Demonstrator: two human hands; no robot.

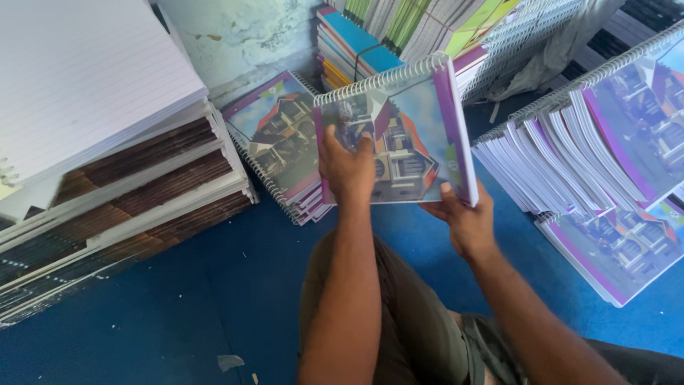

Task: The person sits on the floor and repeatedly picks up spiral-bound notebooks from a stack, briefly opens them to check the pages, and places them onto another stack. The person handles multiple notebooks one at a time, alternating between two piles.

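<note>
- Left hand (347,170) lies flat on the front cover of a spiral notebook (410,135), fingers spread over the cover, thumb side toward the coil end; it presses the cover rather than curling round it.
- Right hand (464,222) grips the notebook at its lower right corner, thumb on the purple edge strip, fingers underneath and out of sight.
- Notebook is held up off the floor, between both hands, tilted, white wire coil along its top edge, house picture on the cover, purple band down the right side.
- Just behind and left of it: a low stack of matching notebooks (274,139) on the blue floor (192,285), coils facing lower left, leaning toward the wall (242,36).
- Right side: a fanned row of the same notebooks (570,153), covers overlapping, plus 1 more pile (620,253) lying flat below it.
- Top centre: bundles of coloured notebooks (356,46), blue and yellow-green covers, tied with a band.
- Far left: tall stacks of ruled white paper (85,78) over brown-edged sheets (142,192).
- Person's knee in dark olive trousers (413,321) shows at bottom, under the forearms.
</note>
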